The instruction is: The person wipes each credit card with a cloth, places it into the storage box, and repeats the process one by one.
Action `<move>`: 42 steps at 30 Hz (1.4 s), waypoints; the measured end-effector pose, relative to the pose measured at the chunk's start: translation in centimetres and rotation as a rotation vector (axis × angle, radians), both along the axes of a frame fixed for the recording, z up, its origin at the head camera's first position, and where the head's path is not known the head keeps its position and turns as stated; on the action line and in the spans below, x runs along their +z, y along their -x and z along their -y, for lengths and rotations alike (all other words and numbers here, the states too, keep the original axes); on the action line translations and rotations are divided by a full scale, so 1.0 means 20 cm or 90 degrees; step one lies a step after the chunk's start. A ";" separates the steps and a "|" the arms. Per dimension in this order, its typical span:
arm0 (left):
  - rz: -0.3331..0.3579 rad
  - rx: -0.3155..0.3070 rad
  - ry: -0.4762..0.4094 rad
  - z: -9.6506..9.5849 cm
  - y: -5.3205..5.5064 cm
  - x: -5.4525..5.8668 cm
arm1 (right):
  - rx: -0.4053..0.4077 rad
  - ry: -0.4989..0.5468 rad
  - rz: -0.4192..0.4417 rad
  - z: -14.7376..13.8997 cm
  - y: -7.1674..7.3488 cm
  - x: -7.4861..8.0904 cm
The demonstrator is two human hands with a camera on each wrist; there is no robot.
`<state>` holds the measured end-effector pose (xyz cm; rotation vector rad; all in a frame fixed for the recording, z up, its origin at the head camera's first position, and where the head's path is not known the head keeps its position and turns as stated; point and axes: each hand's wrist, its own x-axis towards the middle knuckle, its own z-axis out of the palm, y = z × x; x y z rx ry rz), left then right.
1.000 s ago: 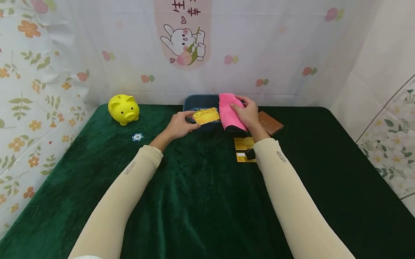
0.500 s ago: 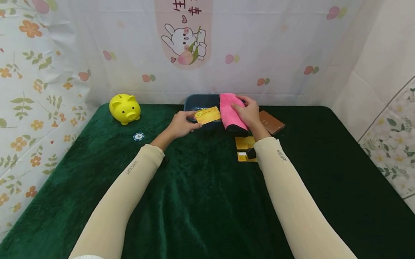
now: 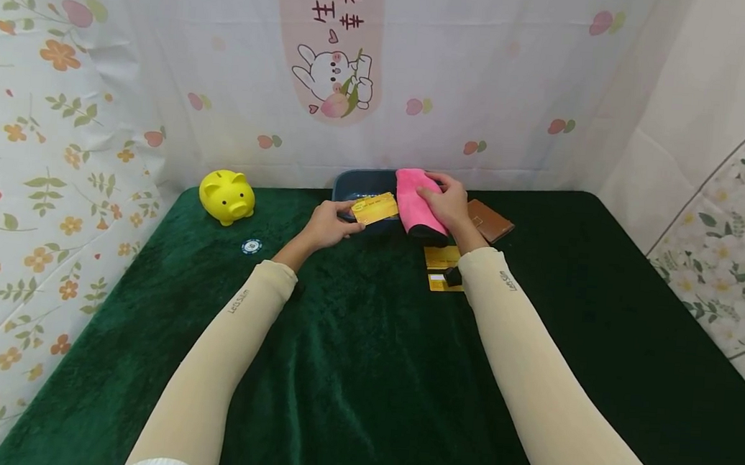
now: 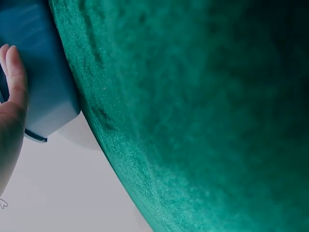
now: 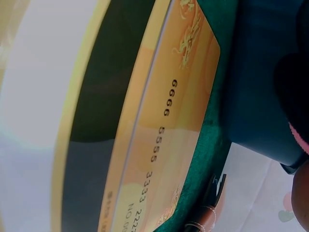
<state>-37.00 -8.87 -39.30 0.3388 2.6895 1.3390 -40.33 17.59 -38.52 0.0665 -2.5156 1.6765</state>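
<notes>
In the head view my left hand (image 3: 329, 226) pinches a yellow bank card (image 3: 375, 209) between thumb and fingers, over the front of a dark blue plastic bin (image 3: 349, 179). My right hand (image 3: 447, 200) grips a pink cloth item with a black end (image 3: 413, 201), held over the bin's right side. Its exact kind cannot be told. The left wrist view has part of the left hand (image 4: 15, 87) against the bin's blue wall (image 4: 50, 92); the card is out of sight there. At the right wrist view's edge, black fabric (image 5: 292, 92) covers part of the bin (image 5: 260, 82).
Yellow cards (image 3: 441, 256) lie under the right forearm, and one card (image 5: 164, 111) looms large in the right wrist view. A brown leather wallet (image 3: 491, 221) lies right of the bin. To the left are a yellow piggy bank (image 3: 227, 197) and a poker chip (image 3: 251, 246).
</notes>
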 end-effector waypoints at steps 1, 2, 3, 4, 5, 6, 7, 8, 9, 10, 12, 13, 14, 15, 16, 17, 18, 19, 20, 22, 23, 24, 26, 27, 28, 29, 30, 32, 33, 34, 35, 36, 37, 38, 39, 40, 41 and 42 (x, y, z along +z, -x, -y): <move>-0.003 -0.001 -0.002 0.00 0.00 0.00 | 0.000 0.000 -0.002 0.00 0.00 0.00; -0.007 -0.002 -0.001 0.00 0.00 0.00 | -0.001 -0.001 -0.004 0.00 0.00 0.00; -0.011 -0.003 0.001 0.00 -0.01 0.00 | -0.001 -0.002 -0.006 0.00 0.00 0.00; -0.014 -0.005 0.004 0.00 -0.01 0.00 | -0.002 -0.002 -0.007 0.00 0.00 0.00; -0.017 -0.005 0.007 0.00 -0.01 0.00 | -0.002 -0.003 -0.008 0.00 -0.01 0.00; -0.019 -0.005 0.012 -0.01 -0.01 0.00 | -0.003 -0.003 -0.008 0.00 -0.01 0.00; -0.022 -0.004 0.016 -0.01 -0.01 0.00 | -0.003 -0.004 -0.007 0.00 -0.01 0.00; -0.026 -0.001 0.017 -0.01 -0.01 0.00 | -0.003 -0.003 -0.007 -0.01 0.00 0.00; -0.029 0.003 0.015 -0.01 -0.01 0.00 | -0.003 0.001 -0.008 -0.01 0.00 0.00; -0.034 0.007 0.012 -0.01 -0.01 0.00 | -0.004 0.007 -0.008 -0.01 0.00 0.00; -0.041 0.015 -0.002 -0.01 -0.01 0.00 | -0.004 0.023 -0.008 -0.02 0.01 0.00; -0.044 0.017 -0.010 -0.01 -0.01 0.00 | -0.004 0.034 -0.008 -0.02 0.01 0.01; -0.042 0.017 -0.022 -0.01 -0.01 0.00 | -0.006 0.046 -0.008 -0.03 0.01 0.01; -0.040 0.016 -0.034 -0.01 -0.01 0.01 | -0.007 0.058 -0.006 -0.03 0.01 0.02; -0.038 0.016 -0.046 -0.02 -0.01 0.01 | -0.007 0.071 -0.002 -0.03 0.00 0.02; -0.033 0.015 -0.060 -0.01 -0.01 0.01 | -0.008 0.083 0.002 -0.04 0.00 0.03; -0.029 0.016 -0.074 -0.01 -0.01 0.01 | -0.008 0.095 0.006 -0.04 0.00 0.03; -0.027 0.016 -0.090 -0.01 -0.02 0.01 | -0.008 0.105 0.006 -0.04 0.00 0.04; -0.026 0.018 -0.109 -0.01 -0.02 0.02 | -0.007 0.115 0.008 -0.04 0.00 0.05; -0.028 0.019 -0.145 0.00 -0.02 0.02 | -0.006 0.125 0.008 -0.04 0.00 0.06; -0.030 0.019 -0.160 0.00 -0.02 0.03 | -0.004 0.125 0.007 -0.04 0.00 0.07; -0.031 0.020 -0.174 0.01 -0.02 0.03 | -0.001 0.122 0.004 -0.04 0.00 0.08; -0.027 0.020 -0.197 0.02 -0.02 0.03 | 0.004 0.116 -0.003 -0.03 0.00 0.10; -0.023 0.021 -0.206 0.02 -0.02 0.03 | 0.006 0.115 -0.006 -0.02 0.00 0.11; -0.019 0.023 -0.219 0.02 -0.02 0.03 | 0.009 0.116 -0.011 -0.02 0.00 0.12; -0.014 0.027 -0.234 0.02 -0.02 0.04 | 0.012 0.119 -0.015 -0.01 -0.01 0.13; -0.010 0.031 -0.252 0.02 -0.01 0.04 | 0.014 0.124 -0.018 -0.01 -0.01 0.14; -0.003 0.040 -0.293 0.02 -0.01 0.04 | 0.018 0.133 -0.022 0.00 -0.01 0.15; 0.001 0.044 -0.315 0.01 -0.01 0.05 | 0.020 0.135 -0.024 0.01 -0.02 0.16; 0.004 0.048 -0.334 0.01 -0.01 0.05 | 0.023 0.136 -0.026 0.01 -0.02 0.16; 0.008 0.052 -0.347 0.01 -0.01 0.05 | 0.026 0.137 -0.029 0.02 -0.03 0.16; 0.010 0.055 -0.352 0.01 -0.02 0.05 | 0.030 0.141 -0.030 0.02 -0.03 0.16; 0.013 0.058 -0.356 0.01 -0.02 0.05 | 0.033 0.144 -0.032 0.02 -0.04 0.16; 0.016 0.059 -0.357 0.01 -0.02 0.05 | 0.037 0.149 -0.034 0.02 -0.05 0.16; 0.019 0.057 -0.354 0.01 -0.03 0.06 | 0.039 0.157 -0.036 0.02 -0.06 0.17; 0.021 0.055 -0.348 0.01 -0.03 0.05 | 0.042 0.162 -0.039 0.03 -0.07 0.17; 0.023 0.051 -0.344 0.00 -0.03 0.06 | 0.046 0.168 -0.042 0.02 -0.08 0.17; 0.023 0.046 -0.341 0.00 -0.04 0.06 | 0.049 0.174 -0.043 0.02 -0.08 0.18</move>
